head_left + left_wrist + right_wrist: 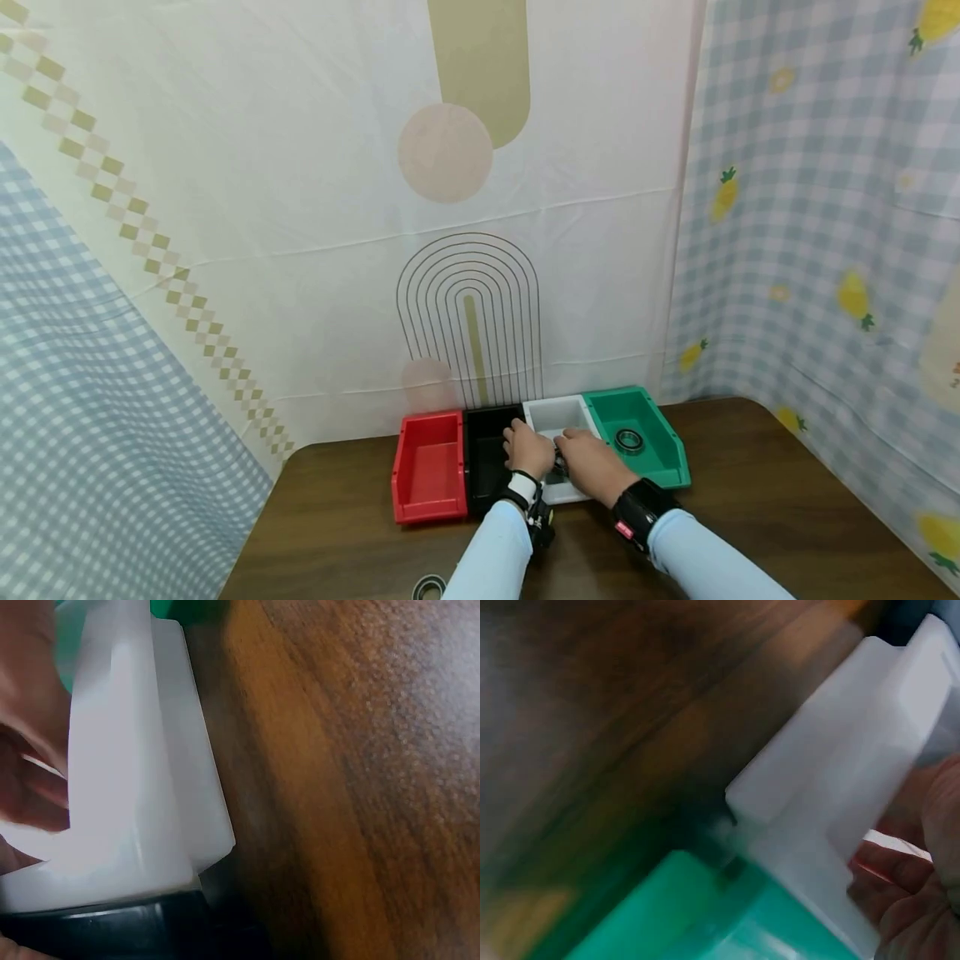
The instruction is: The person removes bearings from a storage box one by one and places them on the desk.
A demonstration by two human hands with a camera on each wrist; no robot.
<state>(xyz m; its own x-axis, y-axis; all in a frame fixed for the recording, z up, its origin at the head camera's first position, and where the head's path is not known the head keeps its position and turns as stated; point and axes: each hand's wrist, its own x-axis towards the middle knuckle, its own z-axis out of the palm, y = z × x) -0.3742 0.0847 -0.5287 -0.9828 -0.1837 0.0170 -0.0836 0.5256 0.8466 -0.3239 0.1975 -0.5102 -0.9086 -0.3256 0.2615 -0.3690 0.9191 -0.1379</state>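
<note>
Both hands work close together at the white bin [561, 408]. My left hand [529, 452] reaches over the border of the black bin [486, 417] and the white one, fingers bent downward. My right hand [596, 467] comes in from the right, its thumb and fingers bent inside the white bin. A small dark metallic piece [560, 461] shows between the two hands, mostly covered by fingers; I cannot tell which hand grips it. In the right wrist view, bent fingers [900, 877] lie behind the white bin's front wall [855, 772].
To the right, the green bin [663, 442] contains a ring-shaped bearing [629, 441]. The red bin [429, 467] stands at the row's left end. Another bearing [429, 587] lies on the brown wooden table [337, 517] near the front. A patterned cloth [337, 292] hangs behind the row.
</note>
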